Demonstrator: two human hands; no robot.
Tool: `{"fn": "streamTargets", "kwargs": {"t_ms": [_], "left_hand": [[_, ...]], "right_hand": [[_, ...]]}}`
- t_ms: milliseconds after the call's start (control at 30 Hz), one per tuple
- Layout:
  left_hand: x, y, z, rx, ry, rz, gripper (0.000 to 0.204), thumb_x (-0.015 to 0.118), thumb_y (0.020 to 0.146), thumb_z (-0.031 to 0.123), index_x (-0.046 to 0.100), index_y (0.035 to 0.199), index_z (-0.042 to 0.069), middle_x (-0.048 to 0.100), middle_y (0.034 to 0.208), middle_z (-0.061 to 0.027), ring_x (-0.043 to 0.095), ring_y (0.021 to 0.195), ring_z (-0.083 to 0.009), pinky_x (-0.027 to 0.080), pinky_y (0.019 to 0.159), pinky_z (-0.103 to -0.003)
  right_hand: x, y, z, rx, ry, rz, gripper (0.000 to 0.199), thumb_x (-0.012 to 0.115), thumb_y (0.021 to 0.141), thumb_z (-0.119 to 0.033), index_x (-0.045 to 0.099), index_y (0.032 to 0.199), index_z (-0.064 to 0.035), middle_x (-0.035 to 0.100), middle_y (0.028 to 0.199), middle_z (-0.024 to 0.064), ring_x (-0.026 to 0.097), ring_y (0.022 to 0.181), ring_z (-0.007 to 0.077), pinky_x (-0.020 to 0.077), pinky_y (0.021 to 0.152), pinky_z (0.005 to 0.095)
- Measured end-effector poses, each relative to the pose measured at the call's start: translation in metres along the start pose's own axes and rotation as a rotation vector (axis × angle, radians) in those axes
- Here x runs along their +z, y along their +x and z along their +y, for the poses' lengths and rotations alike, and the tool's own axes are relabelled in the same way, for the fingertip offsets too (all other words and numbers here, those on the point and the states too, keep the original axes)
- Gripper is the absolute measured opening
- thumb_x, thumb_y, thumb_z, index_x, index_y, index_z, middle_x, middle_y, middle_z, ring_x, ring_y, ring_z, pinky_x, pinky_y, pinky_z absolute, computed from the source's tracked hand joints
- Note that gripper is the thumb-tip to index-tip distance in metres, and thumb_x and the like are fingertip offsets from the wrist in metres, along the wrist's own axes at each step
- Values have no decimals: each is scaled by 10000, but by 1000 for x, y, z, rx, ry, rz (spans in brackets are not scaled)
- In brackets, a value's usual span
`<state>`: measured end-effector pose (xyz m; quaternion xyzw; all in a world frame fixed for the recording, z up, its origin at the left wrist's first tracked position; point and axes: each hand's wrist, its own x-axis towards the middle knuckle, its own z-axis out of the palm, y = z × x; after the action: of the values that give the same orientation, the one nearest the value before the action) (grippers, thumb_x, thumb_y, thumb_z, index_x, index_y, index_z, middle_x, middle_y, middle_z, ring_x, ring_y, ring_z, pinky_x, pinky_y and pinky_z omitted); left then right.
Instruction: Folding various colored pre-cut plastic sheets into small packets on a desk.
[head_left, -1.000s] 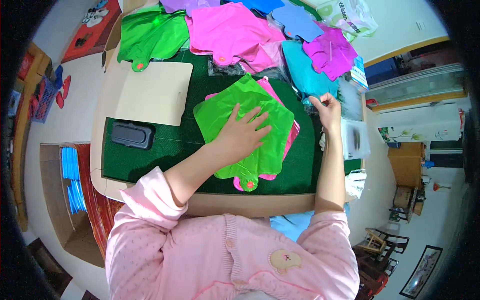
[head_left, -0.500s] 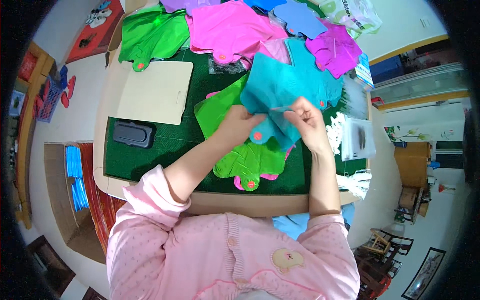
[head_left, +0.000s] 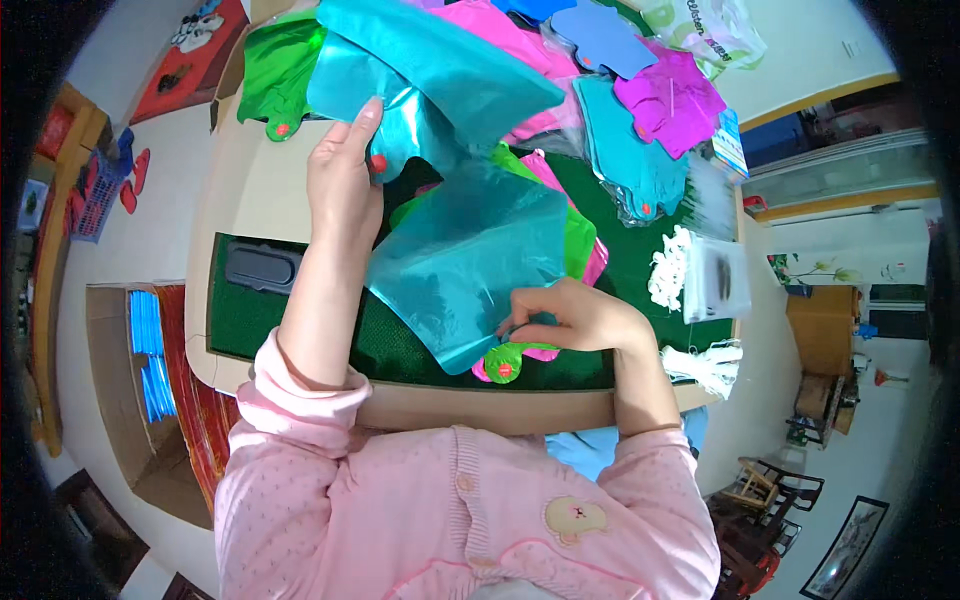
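Note:
My left hand [head_left: 345, 185] is raised at the upper left, thumb pressed on a teal foil balloon [head_left: 400, 95], flat and folded, with a red round mark on its tab. My right hand [head_left: 575, 315] bends low at the centre right and pinches the near end of another flat teal foil balloon [head_left: 470, 260]. That sheet spreads over a green foil balloon [head_left: 580, 240] with pink foil edges [head_left: 597, 265] showing beneath. Below my right hand a green tab [head_left: 502, 366] with a red mark pokes out. The fingertips of my right hand are partly hidden.
Stacks of flat foil balloons lie farther back: green [head_left: 275, 85], pink [head_left: 545, 55], blue [head_left: 605, 40], magenta [head_left: 672, 97] and teal [head_left: 635, 160]. A black case [head_left: 262, 267] is at left. White string [head_left: 708, 368] and clear bags [head_left: 716, 275] lie at right.
My hands have parted. The left has carried teal foil up and to the left; the right has drawn another teal balloon down over the green one.

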<state>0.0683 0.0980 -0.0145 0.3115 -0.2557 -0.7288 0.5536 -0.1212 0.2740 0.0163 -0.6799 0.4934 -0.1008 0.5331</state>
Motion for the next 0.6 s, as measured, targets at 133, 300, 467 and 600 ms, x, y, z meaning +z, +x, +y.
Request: {"fn": "streamTargets", "kwargs": {"t_ms": [133, 300, 467, 600], "left_hand": [[-4, -1, 5, 54, 62, -68, 132, 646, 837, 148, 619, 882, 26, 640, 836, -32, 576, 677, -80, 445, 608, -208], [20, -26, -4, 43, 265, -133, 241, 696, 763, 133, 627, 967, 24, 634, 811, -22, 564, 638, -94, 447, 573, -219], [47, -62, -5, 77, 401, -327, 216, 714, 762, 163, 636, 911, 28, 635, 819, -8, 566, 680, -59, 447, 534, -222], [44, -60, -8, 66, 365, -218, 281, 698, 796, 212, 619, 986, 22, 634, 843, -1, 575, 752, -75, 457, 671, -239]], "right_hand": [[-1, 2, -9, 54, 113, -45, 152, 650, 819, -134, 585, 894, -19, 646, 928, 83, 639, 890, 199, 481, 689, 290], [2, 19, -19, -169, -45, 734, 327, 729, 727, -100, 599, 1015, -19, 641, 961, 100, 603, 969, 216, 460, 812, 315], [-9, 48, -31, -369, -199, 990, 380, 682, 671, 4, 600, 1042, -1, 639, 984, 122, 600, 968, 236, 441, 876, 328], [-27, 34, -24, -375, -244, 1054, 306, 467, 694, 70, 637, 942, 20, 648, 939, 109, 603, 932, 206, 444, 863, 308]]}}
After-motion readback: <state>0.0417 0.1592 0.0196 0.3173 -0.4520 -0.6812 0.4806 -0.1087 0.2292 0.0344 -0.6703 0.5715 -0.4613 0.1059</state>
